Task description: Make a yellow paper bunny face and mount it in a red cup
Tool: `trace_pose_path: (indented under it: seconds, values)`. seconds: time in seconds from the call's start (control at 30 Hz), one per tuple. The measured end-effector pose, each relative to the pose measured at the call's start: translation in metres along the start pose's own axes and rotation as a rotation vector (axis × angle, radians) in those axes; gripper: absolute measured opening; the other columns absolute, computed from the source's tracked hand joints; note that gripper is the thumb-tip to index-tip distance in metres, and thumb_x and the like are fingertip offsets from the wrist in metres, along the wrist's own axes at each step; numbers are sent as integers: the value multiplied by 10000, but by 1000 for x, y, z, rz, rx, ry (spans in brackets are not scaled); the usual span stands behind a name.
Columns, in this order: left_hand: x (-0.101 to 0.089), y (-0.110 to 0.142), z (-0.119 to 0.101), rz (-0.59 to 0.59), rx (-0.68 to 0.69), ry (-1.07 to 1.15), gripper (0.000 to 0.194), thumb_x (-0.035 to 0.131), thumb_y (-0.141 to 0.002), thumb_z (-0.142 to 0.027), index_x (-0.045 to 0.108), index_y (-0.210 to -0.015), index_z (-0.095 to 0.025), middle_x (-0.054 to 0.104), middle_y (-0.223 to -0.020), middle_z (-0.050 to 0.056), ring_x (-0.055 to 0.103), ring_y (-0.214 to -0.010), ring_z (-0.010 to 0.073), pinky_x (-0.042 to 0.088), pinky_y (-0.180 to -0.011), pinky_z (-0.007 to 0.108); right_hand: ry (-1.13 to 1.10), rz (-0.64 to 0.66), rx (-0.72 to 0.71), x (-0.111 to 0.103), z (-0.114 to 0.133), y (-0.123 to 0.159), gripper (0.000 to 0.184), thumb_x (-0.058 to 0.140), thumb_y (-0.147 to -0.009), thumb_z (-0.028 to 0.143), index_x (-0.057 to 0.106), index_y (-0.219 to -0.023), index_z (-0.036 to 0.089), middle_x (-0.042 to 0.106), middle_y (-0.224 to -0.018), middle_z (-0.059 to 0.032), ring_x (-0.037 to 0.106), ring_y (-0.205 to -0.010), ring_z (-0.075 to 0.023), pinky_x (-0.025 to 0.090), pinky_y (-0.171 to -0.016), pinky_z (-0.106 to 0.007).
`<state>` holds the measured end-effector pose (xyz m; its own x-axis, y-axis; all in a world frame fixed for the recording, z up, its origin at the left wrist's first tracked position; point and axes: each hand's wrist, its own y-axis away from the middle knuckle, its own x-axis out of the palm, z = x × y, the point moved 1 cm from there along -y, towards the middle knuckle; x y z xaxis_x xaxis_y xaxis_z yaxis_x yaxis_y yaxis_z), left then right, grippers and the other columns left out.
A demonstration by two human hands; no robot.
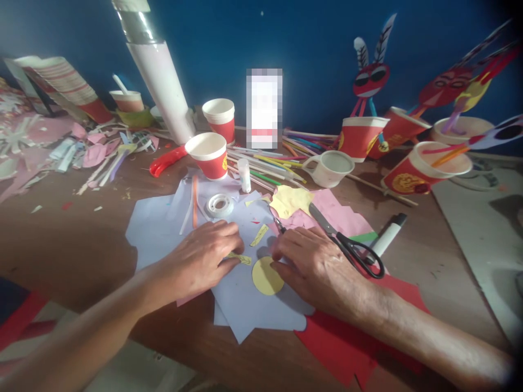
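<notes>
left hand (210, 253) pinching 1 patterned yellow strip (245, 261) left of the yellow paper circle (267, 276); right hand (312, 258) at its right edge, grip i can't tell!

Yellow disc (266, 277); right hand (312, 258) at edge

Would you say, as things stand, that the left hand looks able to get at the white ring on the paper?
Probably yes: the white ring lies just beyond the left hand, with nothing visible standing between them. That hand seems to hold a yellow strip, though, which it may have to release.
</notes>
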<state>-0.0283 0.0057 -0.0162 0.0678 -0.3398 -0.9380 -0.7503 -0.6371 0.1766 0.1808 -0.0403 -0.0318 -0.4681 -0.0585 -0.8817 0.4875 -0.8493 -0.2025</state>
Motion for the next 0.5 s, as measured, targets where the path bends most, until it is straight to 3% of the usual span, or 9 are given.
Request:
trace_pose_path:
  seconds: [0.17,0.27,0.5]
  values:
    - [-2,-1,1,-17,1,68,136,484,-853,-130,543,-738,-173,545,-795,15,533,-820,188,412,-718,328,-9,-16,2,-2,-2,0,92,555,-852,186,624,-799,157,647,-803,-52,603,-802,-196,396,-739,-340]
    - [-6,-1,-1,-66,-44,220,132,500,-825,-127,539,-711,-181,555,-774,1,530,-768,161,413,-699,301,-46,-52,-7,-4,-2,-1,109,552,-859,191,632,-791,160,649,-782,-43,603,-771,-183,395,-720,-329]
    - [-6,-2,-11,-10,-250,1081,62,587,-782,-221,572,-742,-175,544,-639,-29,483,-588,96,373,-535,215,-262,-211,5,-14,0,-2,86,553,-879,168,635,-856,169,680,-756,-17,617,-725,-151,427,-703,-297]
